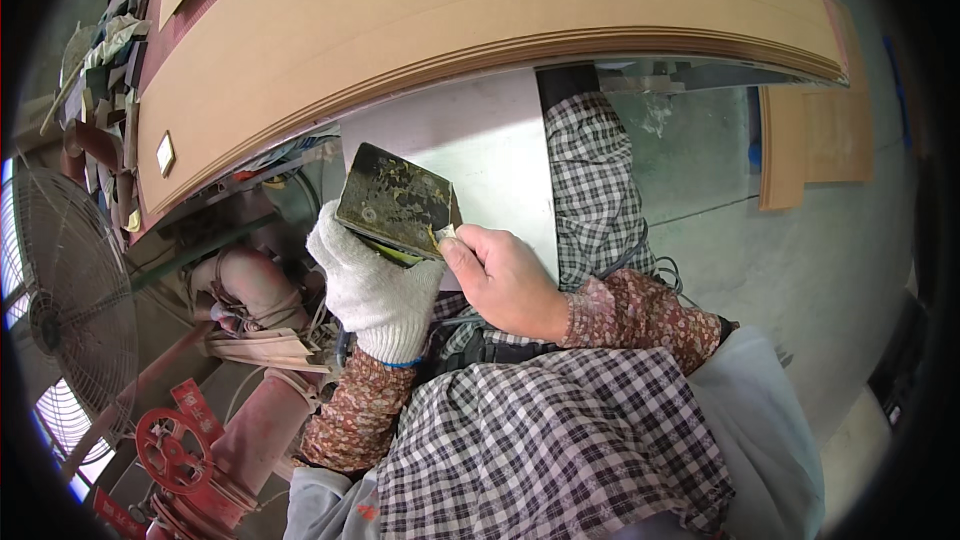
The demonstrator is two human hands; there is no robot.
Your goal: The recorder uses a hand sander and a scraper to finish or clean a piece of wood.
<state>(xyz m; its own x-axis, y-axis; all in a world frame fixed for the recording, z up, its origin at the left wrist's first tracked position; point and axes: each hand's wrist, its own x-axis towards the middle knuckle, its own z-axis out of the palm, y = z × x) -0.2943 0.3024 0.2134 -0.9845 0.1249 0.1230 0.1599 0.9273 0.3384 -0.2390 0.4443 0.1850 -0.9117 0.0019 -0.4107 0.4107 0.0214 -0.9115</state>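
My left hand point(372, 285), in a white knitted glove, grips a dark, scuffed rectangular block point(395, 198) from below and holds it tilted over my lap. A strip of yellow-green shows along the block's lower edge. Bare and closed, my right hand point(512, 285) pinches a small whitish-yellow scrap point(444, 233) between thumb and forefinger at the block's right corner. Whether that scrap is attached to the block is too small to tell. Just beyond the block lies a white panel point(500, 140).
Ahead, a stack of brown boards point(480, 0) spans the view. A large fan point(70, 290) stands at the left, above a red valve wheel point(172, 450) and pipes point(262, 285). Dark odds and ends point(110, 70) lie far left. More boards point(838, 130) stand at the right.
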